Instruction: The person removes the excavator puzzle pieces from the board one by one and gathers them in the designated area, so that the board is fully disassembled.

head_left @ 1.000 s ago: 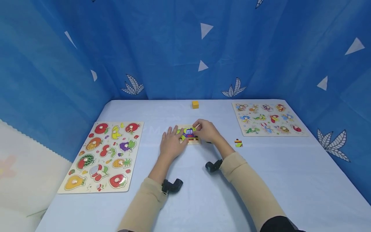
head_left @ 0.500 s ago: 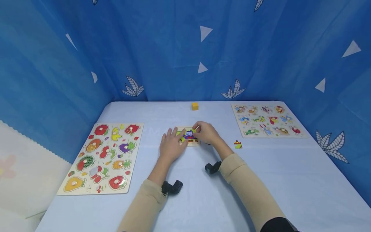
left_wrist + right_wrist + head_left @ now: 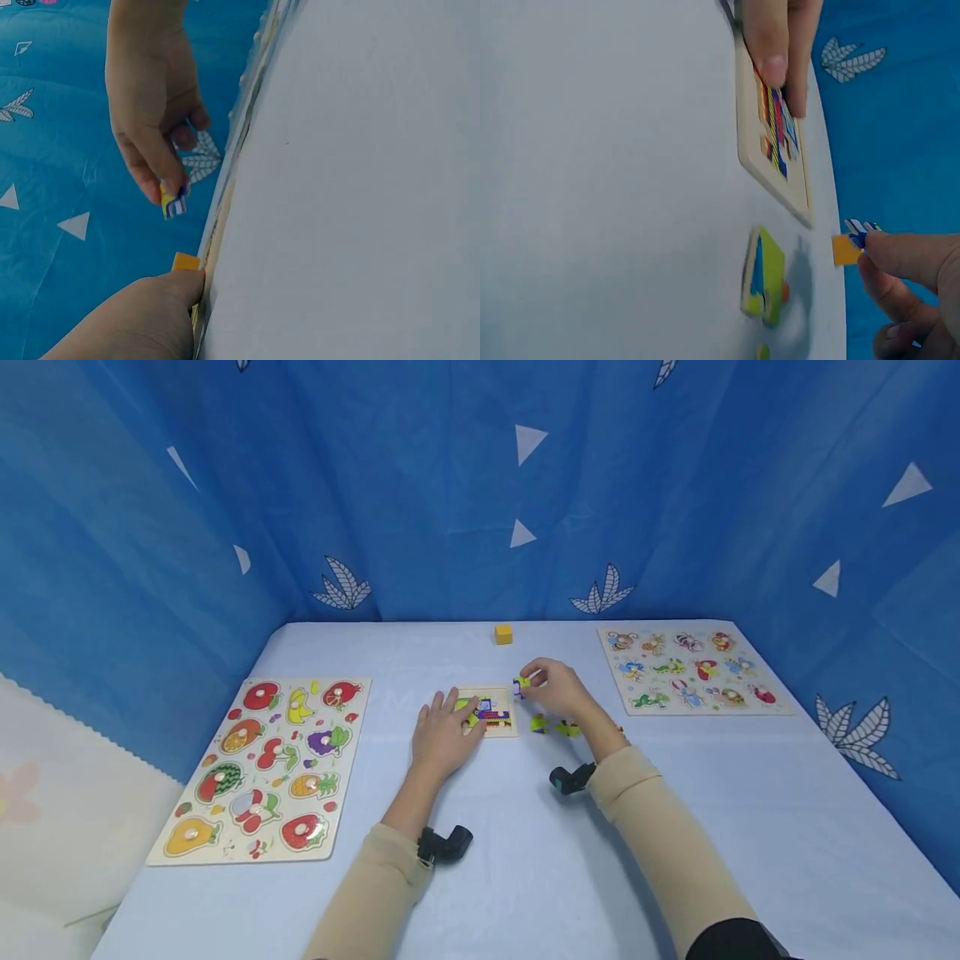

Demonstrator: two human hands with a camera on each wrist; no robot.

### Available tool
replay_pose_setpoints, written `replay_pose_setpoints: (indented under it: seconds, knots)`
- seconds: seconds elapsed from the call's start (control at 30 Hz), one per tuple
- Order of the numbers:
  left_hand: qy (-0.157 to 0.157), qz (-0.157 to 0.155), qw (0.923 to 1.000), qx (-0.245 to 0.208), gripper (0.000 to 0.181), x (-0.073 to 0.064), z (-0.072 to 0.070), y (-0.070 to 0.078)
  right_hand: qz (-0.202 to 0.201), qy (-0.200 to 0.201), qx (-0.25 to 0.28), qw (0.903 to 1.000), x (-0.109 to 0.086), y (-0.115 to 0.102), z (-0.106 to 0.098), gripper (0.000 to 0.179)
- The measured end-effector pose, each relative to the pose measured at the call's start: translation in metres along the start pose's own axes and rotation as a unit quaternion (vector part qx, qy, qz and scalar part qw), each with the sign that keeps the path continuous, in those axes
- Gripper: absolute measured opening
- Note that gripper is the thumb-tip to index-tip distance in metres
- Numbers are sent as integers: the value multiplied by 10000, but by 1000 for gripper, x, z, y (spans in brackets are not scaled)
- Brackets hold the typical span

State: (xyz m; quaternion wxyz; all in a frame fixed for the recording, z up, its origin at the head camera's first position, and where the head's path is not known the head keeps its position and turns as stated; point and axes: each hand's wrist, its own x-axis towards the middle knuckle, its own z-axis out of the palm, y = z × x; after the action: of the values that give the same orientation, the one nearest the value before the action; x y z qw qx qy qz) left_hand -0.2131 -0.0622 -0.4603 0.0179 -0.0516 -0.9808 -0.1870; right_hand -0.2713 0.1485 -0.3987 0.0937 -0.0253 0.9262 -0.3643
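Note:
My left hand (image 3: 442, 739) rests on a small wooden jigsaw board (image 3: 780, 196), fingers spread over its left side. The board shows a vehicle picture in purple, red and green, with bare wood at its upper right. Just right of the board, my right hand (image 3: 558, 689) pinches a jigsaw piece (image 3: 861, 231) between thumb and fingertips, raised above the table. That piece is yellow-green with blue and white marks. Loose jigsaw pieces (image 3: 539, 723) lie on the table below the right hand, one partly hidden by the wrist.
A fruit puzzle board (image 3: 333, 793) lies at the left of the white table, and an insect puzzle board (image 3: 626, 681) at the back right. Near the far edge sits a yellow cube (image 3: 503, 634). Blue curtain (image 3: 450, 485) hangs behind the table.
My right hand has lifted the jigsaw piece off the board's upper right and moved right with it. Loose pieces that the hand covered now show. My left hand has stayed on the board.

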Motion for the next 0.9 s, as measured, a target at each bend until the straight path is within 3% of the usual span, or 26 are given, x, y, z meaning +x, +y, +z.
replay_pose_setpoints:
  seconds: [0.4, 0.6, 0.9]
  knots:
    - [30, 14, 10000, -81, 57, -1, 2, -1, 198, 414, -277, 9986, 18, 50, -57, 28]
    - [2, -17, 10000, -98, 57, -2, 2, 1, 592, 456, -539, 9957, 25, 64, -66, 28]
    - [38, -18, 10000, -55, 58, -2, 1, 1, 840, 429, -756, 9927, 31, 67, -66, 26]
